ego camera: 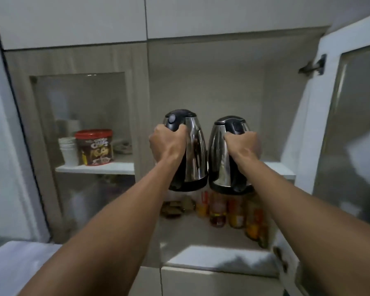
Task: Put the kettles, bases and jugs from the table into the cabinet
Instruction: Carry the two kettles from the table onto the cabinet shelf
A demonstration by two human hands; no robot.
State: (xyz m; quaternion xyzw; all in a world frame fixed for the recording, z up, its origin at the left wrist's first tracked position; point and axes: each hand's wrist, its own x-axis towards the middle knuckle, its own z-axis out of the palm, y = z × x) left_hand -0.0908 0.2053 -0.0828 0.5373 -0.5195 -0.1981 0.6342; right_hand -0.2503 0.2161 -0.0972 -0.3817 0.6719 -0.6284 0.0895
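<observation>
Two steel kettles with black lids, handles and bottoms hang side by side in front of the open cabinet. My left hand (167, 144) grips the handle of the left kettle (195, 154). My right hand (242, 146) grips the handle of the right kettle (219, 154). Both kettles are upright, almost touching, with their bottoms at the level of the upper shelf (282, 167) and just in front of its edge. No bases or jugs are in view.
The cabinet door (350, 124) stands open at the right. Several jars and bottles (235, 212) fill the lower shelf under the kettles. Behind the closed glass door at the left stand a red-lidded cereal tub (94, 146) and stacked white cups (68, 150).
</observation>
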